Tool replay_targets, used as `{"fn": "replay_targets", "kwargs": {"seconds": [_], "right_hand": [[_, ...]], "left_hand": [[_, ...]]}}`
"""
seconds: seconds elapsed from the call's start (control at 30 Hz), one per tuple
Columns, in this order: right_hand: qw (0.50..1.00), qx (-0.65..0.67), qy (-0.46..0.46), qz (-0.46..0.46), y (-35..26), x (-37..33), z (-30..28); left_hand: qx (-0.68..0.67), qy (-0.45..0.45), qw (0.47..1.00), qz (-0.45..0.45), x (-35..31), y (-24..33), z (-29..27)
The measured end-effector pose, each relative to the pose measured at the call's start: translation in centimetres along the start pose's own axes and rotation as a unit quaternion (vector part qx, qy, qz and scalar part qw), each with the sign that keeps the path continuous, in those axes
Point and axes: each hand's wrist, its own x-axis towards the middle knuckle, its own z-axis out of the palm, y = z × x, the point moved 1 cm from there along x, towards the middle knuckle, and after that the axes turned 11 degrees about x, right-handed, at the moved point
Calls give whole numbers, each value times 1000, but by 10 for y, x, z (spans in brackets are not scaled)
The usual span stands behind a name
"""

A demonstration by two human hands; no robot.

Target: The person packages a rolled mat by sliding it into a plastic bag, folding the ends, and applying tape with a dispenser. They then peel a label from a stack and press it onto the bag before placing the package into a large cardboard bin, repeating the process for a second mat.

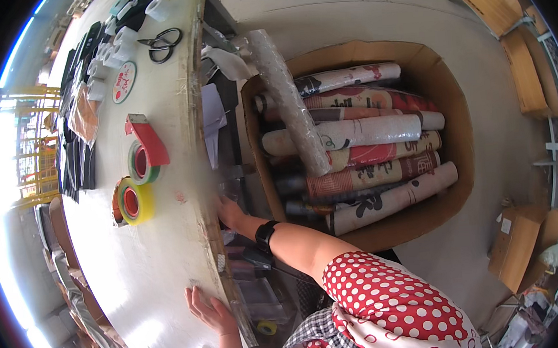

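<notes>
My left hand (pixel 209 309) rests on the white tabletop (pixel 149 267) near its edge, fingers apart and holding nothing. Below that edge my right hand (pixel 230 213) reaches into the shelf space under the table. Its fingers are mostly hidden there, so I cannot see what they touch. Loose clear plastic (pixel 255 292) lies on the shelf below my right forearm. Beyond my left hand on the tabletop lie a yellow tape roll (pixel 140 202), a green-edged tape roll (pixel 140 164) and a red tape dispenser (pixel 149 139).
A large cardboard box (pixel 461 135) on the floor holds several rolled mats (pixel 373 130) in plastic; one wrapped roll (pixel 290 102) leans across them. Black-handled scissors (pixel 161 46), a round printed disc (pixel 124 81) and white rolls (pixel 126 37) lie farther along the table. Another carton (pixel 517 248) stands at right.
</notes>
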Motion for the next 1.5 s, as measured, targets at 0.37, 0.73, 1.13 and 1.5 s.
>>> {"fn": "replay_targets", "kwargs": {"seconds": [0.37, 0.73, 1.13, 1.5], "right_hand": [[955, -158, -241, -64, -46, 17, -54], [953, -221, -207, -20, -107, 56, -74], [954, -202, -220, -14, -87, 77, -84], [839, -397, -342, -146, -109, 81, -89]], "left_hand": [[-7, -34, 998, -44, -5, 28, -48], [-8, -29, 998, -47, -3, 23, -42], [-3, -41, 998, -48, 2, 29, -39], [-24, -31, 998, -56, -2, 22, -38]]}}
